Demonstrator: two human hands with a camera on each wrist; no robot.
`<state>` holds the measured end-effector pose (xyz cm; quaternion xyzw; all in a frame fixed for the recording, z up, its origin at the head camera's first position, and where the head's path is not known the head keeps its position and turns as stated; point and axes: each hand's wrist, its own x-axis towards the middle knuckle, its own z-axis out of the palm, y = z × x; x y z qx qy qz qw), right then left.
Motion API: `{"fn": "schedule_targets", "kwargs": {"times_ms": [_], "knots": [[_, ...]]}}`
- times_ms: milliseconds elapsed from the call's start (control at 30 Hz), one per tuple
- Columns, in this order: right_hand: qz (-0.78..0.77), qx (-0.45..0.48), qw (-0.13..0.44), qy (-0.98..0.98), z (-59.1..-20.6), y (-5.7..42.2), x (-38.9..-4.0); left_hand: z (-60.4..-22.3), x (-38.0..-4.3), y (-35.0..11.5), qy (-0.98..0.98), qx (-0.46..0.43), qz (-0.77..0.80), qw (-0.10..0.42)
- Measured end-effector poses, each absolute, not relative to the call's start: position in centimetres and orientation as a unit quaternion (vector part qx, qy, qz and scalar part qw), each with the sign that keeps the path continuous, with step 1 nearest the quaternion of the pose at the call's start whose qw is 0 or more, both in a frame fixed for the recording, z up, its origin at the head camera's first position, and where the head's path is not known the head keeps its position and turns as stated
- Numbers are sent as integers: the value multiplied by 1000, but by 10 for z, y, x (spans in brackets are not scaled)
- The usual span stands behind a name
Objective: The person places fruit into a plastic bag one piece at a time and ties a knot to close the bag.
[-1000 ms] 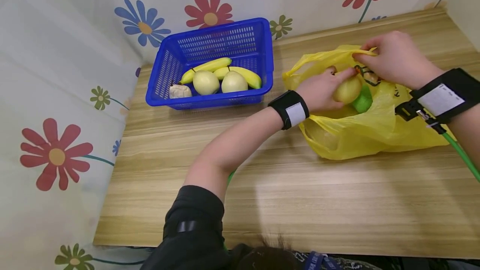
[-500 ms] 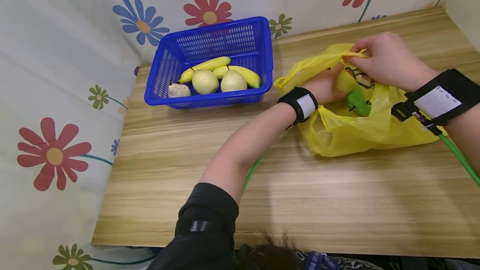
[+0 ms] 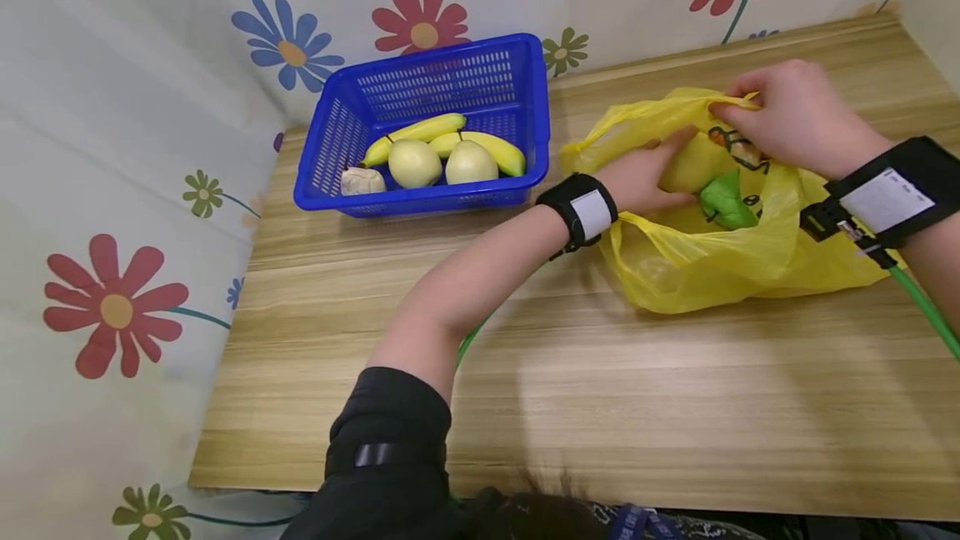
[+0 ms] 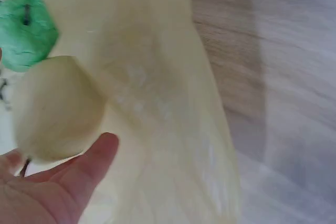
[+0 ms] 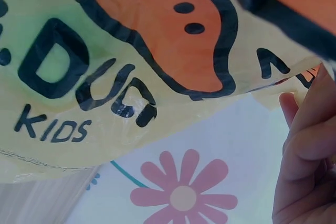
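The left arm (image 3: 483, 280) stretches forward, left hand (image 3: 641, 177) spread; the right hand (image 3: 798, 117) holds a pinch.

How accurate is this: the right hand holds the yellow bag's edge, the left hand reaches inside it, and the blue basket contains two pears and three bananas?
Three is wrong: the head view shows two bananas in the blue basket. Your two pears, right hand on the edge of the yellow bag and left hand inside it are correct.

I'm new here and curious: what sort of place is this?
Perhaps a makeshift filming booth: flowered sheeting behind a table, and black wrist straps, one with a green cable.
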<state>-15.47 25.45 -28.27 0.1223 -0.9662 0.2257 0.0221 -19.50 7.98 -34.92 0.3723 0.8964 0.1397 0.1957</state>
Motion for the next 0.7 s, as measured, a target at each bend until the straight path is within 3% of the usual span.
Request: {"fn": "schedule_targets", "kwargs": {"times_ms": [433,700], "knots": [[231,105,4,-967,-283,260,-154,-285,-169,-1,847,430,202,239],[229,110,9,-967,-282,258,-152,-247,-188,-63,884,372,248,134]]}}
